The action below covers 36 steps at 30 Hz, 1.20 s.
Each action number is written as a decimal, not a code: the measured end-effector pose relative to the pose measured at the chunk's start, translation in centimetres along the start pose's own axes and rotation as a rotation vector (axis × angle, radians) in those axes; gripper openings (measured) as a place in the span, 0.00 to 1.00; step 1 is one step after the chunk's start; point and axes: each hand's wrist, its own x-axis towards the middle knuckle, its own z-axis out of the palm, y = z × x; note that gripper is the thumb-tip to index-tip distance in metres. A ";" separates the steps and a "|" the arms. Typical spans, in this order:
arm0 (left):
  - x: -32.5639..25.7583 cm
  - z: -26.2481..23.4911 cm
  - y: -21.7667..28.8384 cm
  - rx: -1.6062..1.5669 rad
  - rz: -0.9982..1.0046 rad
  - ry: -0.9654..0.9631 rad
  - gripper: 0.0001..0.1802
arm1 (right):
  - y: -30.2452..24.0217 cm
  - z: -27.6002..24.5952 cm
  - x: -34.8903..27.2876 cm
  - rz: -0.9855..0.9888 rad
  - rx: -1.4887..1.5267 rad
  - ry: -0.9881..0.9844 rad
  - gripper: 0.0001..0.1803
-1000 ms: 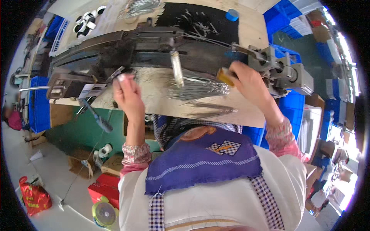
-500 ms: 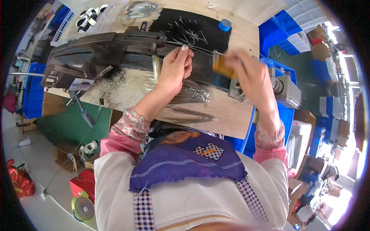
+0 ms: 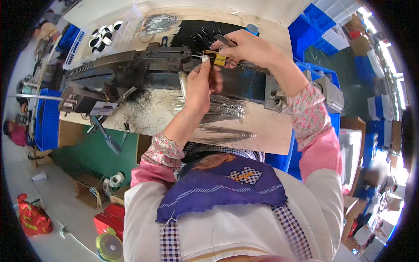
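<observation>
My left hand [image 3: 200, 89] is closed, thumb and fingers pinched on a thin metal rod [image 3: 197, 56] by the end of a long dark metal machine [image 3: 168, 53]. My right hand [image 3: 253, 47] grips a small yellow block [image 3: 219, 60], whose left end sits against my left thumb. A dark flat metal strip [image 3: 225, 40] sticks out between the right fingers; I cannot tell whether it joins the block. Behind the hands, thin metal pieces lie on a black cloth [image 3: 187, 29], partly hidden by the right hand.
Bundles of thin metal rods [image 3: 224, 110] lie on the wooden tabletop [image 3: 273, 131] in front of the machine. A blue round cap [image 3: 252, 29] stands at the back. Black-and-white rolls fill a clear tray [image 3: 126, 32] at back left. Blue bins [image 3: 325, 28] stand right.
My right hand has moved left with the yellow block, from the rod's right part up to my left hand. My left hand stays near the machine's end.
</observation>
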 end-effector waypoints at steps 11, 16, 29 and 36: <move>0.4 -0.2 2.2 -0.737 -0.248 -0.216 0.45 | 0.3 -1.6 -1.8 -0.489 -1.240 0.265 0.17; 0.1 -1.0 1.7 -0.725 -0.195 -0.232 0.43 | -1.1 3.9 -2.1 -0.470 -0.860 0.328 0.15; -0.6 -1.0 2.4 -0.577 -0.058 -0.127 0.38 | -1.1 2.2 -0.4 -0.527 -0.784 0.329 0.08; -0.7 -0.6 2.7 -0.545 -0.076 -0.162 0.39 | -0.2 1.7 -0.8 -0.585 -0.835 0.385 0.06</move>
